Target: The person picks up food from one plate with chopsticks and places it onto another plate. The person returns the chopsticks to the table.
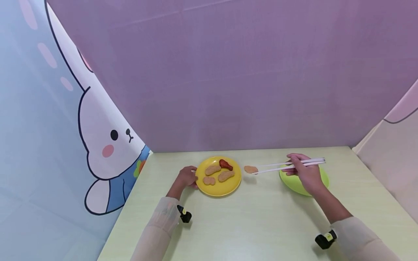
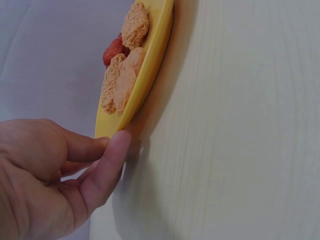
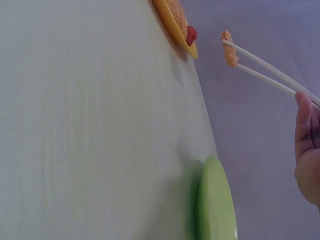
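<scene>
Two plates: one yellow plate (image 1: 218, 189) in the left fingers (image 2: 107, 162), one green plate (image 1: 298, 186) near the right fingers (image 3: 303, 120). Two white chopsticks (image 3: 272, 71) in the right fingers. Five food pieces: beside the left fingers, two long breaded pieces (image 1: 213, 170), one small tan piece (image 1: 209, 180) and one red drumstick (image 1: 226, 165); beyond the right fingers, one tan nugget (image 1: 251, 169). One counter (image 1: 254, 217) below all the fingers.
</scene>
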{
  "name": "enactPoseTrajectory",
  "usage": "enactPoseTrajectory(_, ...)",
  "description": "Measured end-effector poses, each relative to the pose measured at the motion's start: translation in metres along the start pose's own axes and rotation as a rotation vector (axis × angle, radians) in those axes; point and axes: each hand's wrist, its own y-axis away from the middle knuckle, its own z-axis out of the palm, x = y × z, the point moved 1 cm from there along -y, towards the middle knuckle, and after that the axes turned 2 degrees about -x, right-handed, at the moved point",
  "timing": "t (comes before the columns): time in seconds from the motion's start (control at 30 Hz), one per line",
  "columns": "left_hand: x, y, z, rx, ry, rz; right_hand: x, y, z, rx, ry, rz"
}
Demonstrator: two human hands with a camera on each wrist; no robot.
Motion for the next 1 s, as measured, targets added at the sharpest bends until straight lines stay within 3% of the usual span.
enactPoseTrajectory(0.33, 0.000, 0.000, 0.002, 0.007, -0.008, 0.013, 0.003, 0.001, -0.026, 0.024, -0.062, -0.029)
enactPoseTrajectory(0.73, 0.001, 0.001, 0.001, 0.003, 0.020, 0.004, -0.005, 0.007, -0.054, 0.111, -0.141, -0.033)
enactPoseTrajectory(1.0, 0.000, -0.002, 0.002, -0.001, 0.007, -0.012, -0.010, 0.014, -0.067, 0.111, -0.178, -0.049)
